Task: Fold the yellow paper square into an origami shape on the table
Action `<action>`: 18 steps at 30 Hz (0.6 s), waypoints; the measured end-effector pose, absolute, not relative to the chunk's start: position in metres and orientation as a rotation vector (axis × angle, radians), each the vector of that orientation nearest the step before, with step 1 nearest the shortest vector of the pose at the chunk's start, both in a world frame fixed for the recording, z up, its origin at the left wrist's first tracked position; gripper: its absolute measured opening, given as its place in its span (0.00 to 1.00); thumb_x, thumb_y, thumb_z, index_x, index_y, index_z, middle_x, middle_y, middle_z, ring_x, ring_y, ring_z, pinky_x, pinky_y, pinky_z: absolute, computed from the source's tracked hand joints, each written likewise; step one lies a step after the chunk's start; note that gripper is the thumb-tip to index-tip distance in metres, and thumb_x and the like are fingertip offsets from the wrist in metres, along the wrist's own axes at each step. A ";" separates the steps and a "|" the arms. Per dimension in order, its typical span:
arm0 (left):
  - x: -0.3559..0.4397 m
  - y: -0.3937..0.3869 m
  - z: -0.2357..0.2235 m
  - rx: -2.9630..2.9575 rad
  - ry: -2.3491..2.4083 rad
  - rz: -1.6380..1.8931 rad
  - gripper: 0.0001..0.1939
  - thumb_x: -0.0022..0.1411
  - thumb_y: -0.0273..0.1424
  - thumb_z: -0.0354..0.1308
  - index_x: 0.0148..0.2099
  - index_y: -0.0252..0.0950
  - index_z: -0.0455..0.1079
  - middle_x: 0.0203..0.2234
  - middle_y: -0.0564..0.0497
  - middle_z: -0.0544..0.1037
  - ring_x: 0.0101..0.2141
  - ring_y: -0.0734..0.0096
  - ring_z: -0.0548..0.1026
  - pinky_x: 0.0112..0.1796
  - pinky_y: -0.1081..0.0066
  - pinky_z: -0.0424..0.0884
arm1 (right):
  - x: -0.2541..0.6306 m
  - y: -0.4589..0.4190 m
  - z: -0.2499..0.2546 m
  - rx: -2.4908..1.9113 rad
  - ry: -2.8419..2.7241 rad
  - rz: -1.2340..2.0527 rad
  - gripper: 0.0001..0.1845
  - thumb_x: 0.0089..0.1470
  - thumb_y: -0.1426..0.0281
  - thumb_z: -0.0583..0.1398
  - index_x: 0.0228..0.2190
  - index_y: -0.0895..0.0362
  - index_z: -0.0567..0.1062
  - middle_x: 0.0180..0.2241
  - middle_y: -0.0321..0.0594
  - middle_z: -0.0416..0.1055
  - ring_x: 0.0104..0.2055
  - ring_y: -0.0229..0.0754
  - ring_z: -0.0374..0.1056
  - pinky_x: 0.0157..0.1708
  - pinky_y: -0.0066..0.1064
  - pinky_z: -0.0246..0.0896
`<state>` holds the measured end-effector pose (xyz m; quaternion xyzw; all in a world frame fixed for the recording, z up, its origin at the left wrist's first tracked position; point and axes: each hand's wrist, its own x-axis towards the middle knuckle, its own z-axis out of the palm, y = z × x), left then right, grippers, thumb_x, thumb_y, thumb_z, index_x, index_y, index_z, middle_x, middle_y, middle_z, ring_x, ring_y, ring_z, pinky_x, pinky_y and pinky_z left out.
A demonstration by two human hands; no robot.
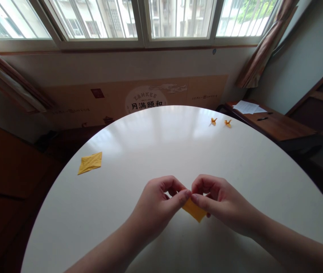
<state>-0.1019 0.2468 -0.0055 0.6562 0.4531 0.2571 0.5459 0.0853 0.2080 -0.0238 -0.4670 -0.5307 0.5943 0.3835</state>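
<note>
Holding yellow paper [196, 211] | between left hand [158, 201] and right hand [224, 201]

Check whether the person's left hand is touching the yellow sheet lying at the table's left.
Apart. The head view shows it plainly: a broad stretch of white tabletop separates the left hand from the yellow sheet.

On my feed this looks like a room in a home. Across the top of the frame I see framed windows [143, 26] with metal bars [115, 21] outside, facing what appears to be an apartment block [165, 22]. Fabric curtains [259, 57] hang at upper left and upper right. A rounded white table [150, 151] fills the middle, and at right I make out a wooden side table [289, 127] bearing loose papers [248, 107].
</note>
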 end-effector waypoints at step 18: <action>-0.106 0.252 -0.009 1.365 1.028 0.552 0.13 0.56 0.38 0.64 0.30 0.32 0.75 0.23 0.51 0.75 0.23 0.75 0.68 0.22 0.76 0.66 | 0.088 0.210 -0.019 -1.262 -1.517 1.497 0.08 0.54 0.69 0.60 0.26 0.58 0.69 0.22 0.31 0.60 0.24 0.32 0.53 0.22 0.24 0.47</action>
